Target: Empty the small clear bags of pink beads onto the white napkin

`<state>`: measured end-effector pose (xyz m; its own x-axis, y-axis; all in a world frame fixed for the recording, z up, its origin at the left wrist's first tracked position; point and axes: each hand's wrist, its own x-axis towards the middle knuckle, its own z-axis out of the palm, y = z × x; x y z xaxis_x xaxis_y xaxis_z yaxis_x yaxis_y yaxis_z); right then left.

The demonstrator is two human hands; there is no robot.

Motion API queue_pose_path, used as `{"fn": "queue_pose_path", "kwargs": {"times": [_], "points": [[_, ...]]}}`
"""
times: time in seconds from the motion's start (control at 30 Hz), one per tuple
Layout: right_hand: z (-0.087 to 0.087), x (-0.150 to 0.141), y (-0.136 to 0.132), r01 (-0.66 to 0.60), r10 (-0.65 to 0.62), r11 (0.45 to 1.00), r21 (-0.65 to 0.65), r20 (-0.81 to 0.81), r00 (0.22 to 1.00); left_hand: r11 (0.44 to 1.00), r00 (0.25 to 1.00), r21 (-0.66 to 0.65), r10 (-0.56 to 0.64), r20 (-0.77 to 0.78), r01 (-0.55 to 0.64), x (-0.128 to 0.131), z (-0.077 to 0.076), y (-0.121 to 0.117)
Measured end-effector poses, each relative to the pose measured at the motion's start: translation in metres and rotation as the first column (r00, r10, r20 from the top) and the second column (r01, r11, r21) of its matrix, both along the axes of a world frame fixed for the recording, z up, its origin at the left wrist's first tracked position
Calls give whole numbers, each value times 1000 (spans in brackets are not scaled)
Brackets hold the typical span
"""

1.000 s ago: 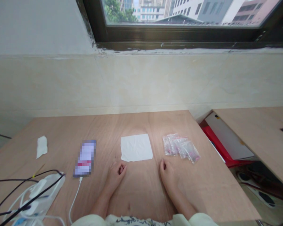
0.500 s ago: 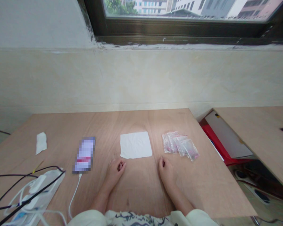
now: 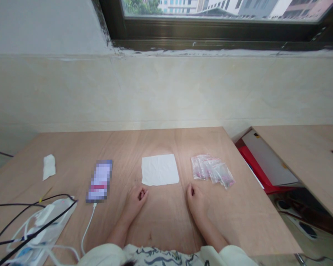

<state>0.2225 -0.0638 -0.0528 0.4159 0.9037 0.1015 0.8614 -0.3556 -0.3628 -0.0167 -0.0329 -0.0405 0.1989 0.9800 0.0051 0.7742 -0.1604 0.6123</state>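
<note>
My left hand [image 3: 135,197] rests on the table, curled into a loose fist, just below the lower left corner of a white sheet [image 3: 160,170] that looks like tissue. Opposite it, my right hand [image 3: 196,198] lies in a similar loose fist near the sheet's lower right corner. Both fists show a small dark hollow, and I see nothing held in either. Beyond my right hand is an overlapping pile of small clear zip bags [image 3: 212,171] with pinkish bits inside. Neither hand touches the sheet or the bags.
A phone [image 3: 99,181] with a blurred screen lies to the left, plugged into a white cable [image 3: 86,229]. Farther left are a folded white tissue [image 3: 49,167] and a power strip [image 3: 54,218] under tangled black and white cords. Past the table's right edge stands another desk [image 3: 302,147].
The view has tilted very slightly, so everything sits a little higher in the picture. My hands and the things on the table have stayed in place.
</note>
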Motion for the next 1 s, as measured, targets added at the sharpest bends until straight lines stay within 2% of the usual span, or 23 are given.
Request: {"fn": "queue_pose_path", "kwargs": {"times": [0.37, 0.6, 1.0], "points": [[-1, 0, -1, 14, -15, 1000, 25, 18, 1000, 1000, 999, 7, -4, -31, 4, 0, -1, 0], [-2, 1, 0, -24, 26, 999, 44, -37, 999, 1000, 1000, 18, -18, -26, 18, -1, -2, 1], [-4, 2, -1, -11, 13, 999, 35, -63, 998, 1000, 1000, 4, 0, -8, 0, -1, 0, 0]]}}
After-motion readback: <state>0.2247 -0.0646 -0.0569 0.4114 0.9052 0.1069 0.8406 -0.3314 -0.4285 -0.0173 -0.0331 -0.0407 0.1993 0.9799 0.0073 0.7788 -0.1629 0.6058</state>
